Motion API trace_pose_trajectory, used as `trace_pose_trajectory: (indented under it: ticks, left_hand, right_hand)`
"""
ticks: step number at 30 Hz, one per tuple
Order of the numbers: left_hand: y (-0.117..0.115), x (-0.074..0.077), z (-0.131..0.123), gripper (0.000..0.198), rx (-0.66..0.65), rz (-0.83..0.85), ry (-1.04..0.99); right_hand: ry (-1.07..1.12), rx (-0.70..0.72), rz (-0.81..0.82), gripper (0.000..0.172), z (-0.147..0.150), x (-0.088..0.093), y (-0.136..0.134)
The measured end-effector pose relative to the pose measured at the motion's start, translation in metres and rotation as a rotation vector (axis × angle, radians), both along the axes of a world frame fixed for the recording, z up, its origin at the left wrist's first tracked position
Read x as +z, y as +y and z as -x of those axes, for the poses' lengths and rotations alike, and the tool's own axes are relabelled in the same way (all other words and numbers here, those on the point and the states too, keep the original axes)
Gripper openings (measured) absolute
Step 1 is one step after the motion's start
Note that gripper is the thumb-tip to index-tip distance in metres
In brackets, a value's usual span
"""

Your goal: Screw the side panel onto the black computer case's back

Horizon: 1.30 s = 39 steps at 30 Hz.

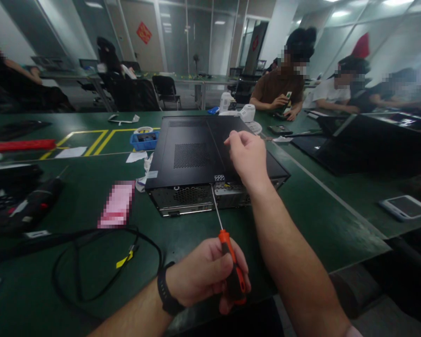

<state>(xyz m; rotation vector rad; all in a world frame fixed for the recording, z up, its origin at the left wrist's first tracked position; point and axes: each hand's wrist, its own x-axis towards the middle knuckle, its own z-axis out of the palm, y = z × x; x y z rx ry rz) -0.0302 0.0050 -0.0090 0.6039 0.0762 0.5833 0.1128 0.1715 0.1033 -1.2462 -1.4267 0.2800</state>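
A black desktop computer case [192, 131] lies flat on the green table, its metal back panel [189, 199] facing me. My left hand [210, 271], with a dark watch at the wrist, is wrapped round the orange-and-black handle of a screwdriver [233, 264]. The screwdriver's shaft slants up and away, its tip at the upper edge of the back panel near the middle. Over the right part of the case's top is my right hand [247, 157], its fingers curled closed. Whether it holds anything small is hidden, and I cannot tell whether it touches the case.
Left of the case are a blue bin [143, 140], a pink packet [117, 203], black cables [77, 262] and a power drill [35, 201]. White devices [231, 107] stand behind it. A phone-like device [405, 207] lies at right. Across the table a person [280, 89] handles a small object.
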Motion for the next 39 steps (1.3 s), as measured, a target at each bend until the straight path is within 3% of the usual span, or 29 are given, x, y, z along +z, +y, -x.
trace_pose_trajectory:
  ticks: [7, 11, 20, 32, 39]
  left_hand:
    - [0.002, 0.005, 0.001, 0.039, -0.082, 0.071, 0.002]
    - [0.004, 0.001, 0.001, 0.038, -0.09, 0.073, -0.005]
    - [0.0, -0.01, 0.002, 0.032, 0.01, -0.047, -0.069]
    - [0.003, 0.011, 0.007, 0.036, -0.124, 0.096, -0.061]
    - [0.005, 0.003, 0.005, 0.033, -0.056, 0.002, -0.057]
  right_hand:
    - [-0.094, 0.008, 0.025, 0.033, 0.001, -0.005, -0.005]
    - [-0.017, 0.073, 0.051, 0.033, -0.002, -0.006, -0.001]
    - [-0.031, 0.075, 0.079, 0.031, -0.001, -0.005, -0.001]
    - [-0.043, 0.073, 0.055, 0.032, 0.0, -0.006, -0.002]
    - [-0.033, 0.081, 0.042, 0.032, 0.001, -0.005, -0.003]
